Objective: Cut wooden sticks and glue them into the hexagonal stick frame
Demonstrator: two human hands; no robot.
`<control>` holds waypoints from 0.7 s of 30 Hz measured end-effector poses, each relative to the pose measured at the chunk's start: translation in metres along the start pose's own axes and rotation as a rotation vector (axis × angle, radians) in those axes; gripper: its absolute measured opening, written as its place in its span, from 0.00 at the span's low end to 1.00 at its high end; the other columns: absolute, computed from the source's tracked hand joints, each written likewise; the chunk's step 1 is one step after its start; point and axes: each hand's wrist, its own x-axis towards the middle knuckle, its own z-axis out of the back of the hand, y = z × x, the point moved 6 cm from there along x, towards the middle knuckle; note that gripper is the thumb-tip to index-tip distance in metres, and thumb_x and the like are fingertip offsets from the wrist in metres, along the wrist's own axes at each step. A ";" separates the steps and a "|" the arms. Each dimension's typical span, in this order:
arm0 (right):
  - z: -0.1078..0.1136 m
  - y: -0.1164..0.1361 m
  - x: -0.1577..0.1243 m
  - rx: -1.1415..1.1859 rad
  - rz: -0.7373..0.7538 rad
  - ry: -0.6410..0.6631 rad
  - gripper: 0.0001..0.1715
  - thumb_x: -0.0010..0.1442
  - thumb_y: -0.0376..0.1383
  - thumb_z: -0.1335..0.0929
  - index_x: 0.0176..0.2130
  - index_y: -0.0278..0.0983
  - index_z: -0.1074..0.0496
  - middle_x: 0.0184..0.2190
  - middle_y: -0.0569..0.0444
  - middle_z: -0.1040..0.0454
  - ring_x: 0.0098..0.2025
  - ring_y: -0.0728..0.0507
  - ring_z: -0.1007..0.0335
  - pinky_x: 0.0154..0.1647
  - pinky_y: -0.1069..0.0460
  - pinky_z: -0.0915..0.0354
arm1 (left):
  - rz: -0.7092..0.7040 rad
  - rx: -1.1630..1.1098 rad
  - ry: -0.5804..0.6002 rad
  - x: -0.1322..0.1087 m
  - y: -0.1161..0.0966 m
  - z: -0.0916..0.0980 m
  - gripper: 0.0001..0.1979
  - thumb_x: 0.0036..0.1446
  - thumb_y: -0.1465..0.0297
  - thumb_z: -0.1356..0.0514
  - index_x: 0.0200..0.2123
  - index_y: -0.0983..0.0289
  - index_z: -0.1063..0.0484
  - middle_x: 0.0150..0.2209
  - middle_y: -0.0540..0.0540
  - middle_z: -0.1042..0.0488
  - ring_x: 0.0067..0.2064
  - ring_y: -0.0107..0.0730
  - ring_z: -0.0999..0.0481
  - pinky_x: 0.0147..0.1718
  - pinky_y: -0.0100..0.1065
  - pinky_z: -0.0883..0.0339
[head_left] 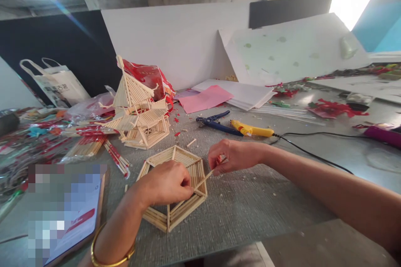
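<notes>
A flat hexagonal frame of thin wooden sticks [188, 208] lies on the table, several of its sections filled with rows of sticks. Over its middle rests my left hand [169, 181], fingers curled and closed at one end of a single wooden stick [205, 178]. My right hand [230, 156] pinches the other end of that stick, just beyond the frame's right edge. The stick slants above the right part of the frame; whether it touches the frame I cannot tell. My left palm hides part of the frame's left side.
Behind the frame stands a small stick-built pagoda [138, 112]. Blue pliers [216, 123] and a yellow glue gun [252, 128] with a black cable lie beyond my right hand. A tablet [75, 217] is at left, near plastic-wrapped stick bundles [90, 137]. Pink paper [205, 99] lies behind.
</notes>
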 end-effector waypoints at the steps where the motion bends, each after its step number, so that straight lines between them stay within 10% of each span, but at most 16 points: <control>1: 0.000 0.000 0.000 0.004 -0.004 0.001 0.08 0.53 0.36 0.34 0.32 0.34 0.29 0.27 0.56 0.32 0.30 0.51 0.37 0.33 0.56 0.41 | -0.002 0.000 -0.010 0.000 0.000 0.000 0.11 0.45 0.70 0.50 0.18 0.65 0.30 0.15 0.48 0.43 0.19 0.22 0.46 0.19 0.30 0.54; 21: 0.017 0.006 -0.005 0.009 -0.045 -0.072 0.09 0.53 0.37 0.34 0.30 0.32 0.29 0.26 0.56 0.32 0.29 0.52 0.38 0.32 0.56 0.41 | -0.083 -0.257 -0.253 -0.001 -0.001 0.006 0.08 0.41 0.74 0.48 0.16 0.63 0.33 0.15 0.47 0.39 0.19 0.23 0.41 0.17 0.27 0.56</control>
